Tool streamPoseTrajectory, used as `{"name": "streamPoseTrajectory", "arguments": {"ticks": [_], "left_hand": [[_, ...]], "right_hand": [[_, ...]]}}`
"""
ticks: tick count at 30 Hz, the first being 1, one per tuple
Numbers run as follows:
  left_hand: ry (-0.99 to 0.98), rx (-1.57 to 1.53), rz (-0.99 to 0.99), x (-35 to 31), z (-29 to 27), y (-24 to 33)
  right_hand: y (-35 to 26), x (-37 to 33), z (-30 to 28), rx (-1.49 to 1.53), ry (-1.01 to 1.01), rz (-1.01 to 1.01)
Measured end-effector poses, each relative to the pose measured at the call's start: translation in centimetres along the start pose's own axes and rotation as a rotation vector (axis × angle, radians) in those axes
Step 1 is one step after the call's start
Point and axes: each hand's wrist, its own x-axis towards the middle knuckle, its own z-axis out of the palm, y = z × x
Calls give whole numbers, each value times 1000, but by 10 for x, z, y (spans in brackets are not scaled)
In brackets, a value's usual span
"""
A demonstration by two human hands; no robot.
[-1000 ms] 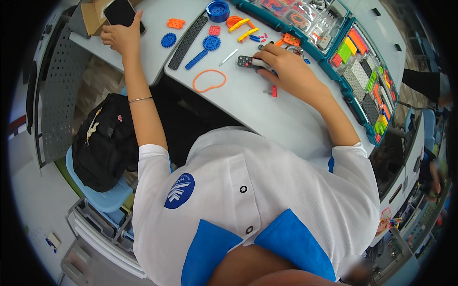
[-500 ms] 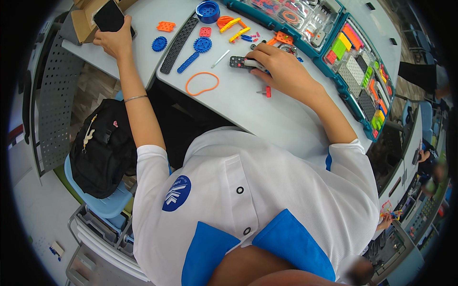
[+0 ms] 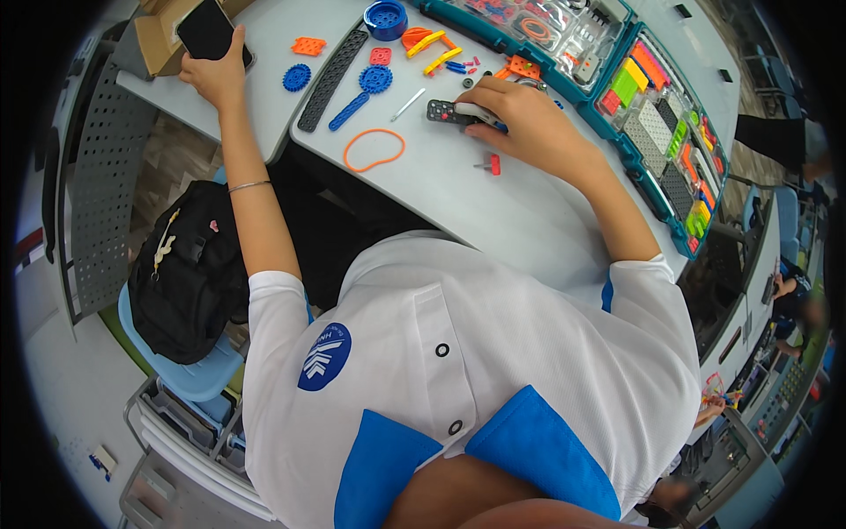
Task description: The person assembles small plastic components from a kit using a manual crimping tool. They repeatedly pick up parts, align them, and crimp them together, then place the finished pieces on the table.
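At the upper left, my left hand is closed around a dark-screened phone, held by its edges beside an open cardboard box. Over the white table, my right hand grips a small building-kit assembly; its dark perforated plate and a light grey part stick out past the fingers, and the rest is hidden by the hand. A red piece with a grey pin lies just below that hand. To its left are a thin white rod and an orange rubber band.
A teal case of sorted parts stands open along the far right. Blue gears, a long black perforated strip, a blue wheel and yellow-orange pieces lie across the table. A black backpack rests on a blue chair at left.
The assembly in my right hand has turned slightly, and its grey part sits at a different angle. My left hand still holds the phone in nearly the same place.
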Motion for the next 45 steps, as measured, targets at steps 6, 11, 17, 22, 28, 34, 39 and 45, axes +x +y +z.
{"name": "streamPoseTrajectory", "arguments": {"ticks": [6, 11, 17, 22, 28, 34, 39, 45], "left_hand": [[61, -47, -27, -5, -4, 11], [30, 21, -49, -3, -12, 19], [37, -6, -24, -2, -6, 14], [61, -27, 2, -5, -5, 9], [181, -144, 226, -36, -37, 39], [-847, -1027, -85, -158, -96, 152], [-1156, -1209, -196, -200, -106, 177], [-945, -1249, -222, -211, -102, 187]], "right_hand": [[2, 0, 1, -13, 4, 5], [1, -1, 1, 6, 7, 13], [4, -2, 3, -10, 30, -28], [1, -1, -1, 0, 6, 8], [0, 0, -6, 67, 56, -15], [-4, -1, -12, 230, 113, 24], [-8, 0, -10, 330, 172, 3], [-15, -1, -9, 418, 267, -54]]}}
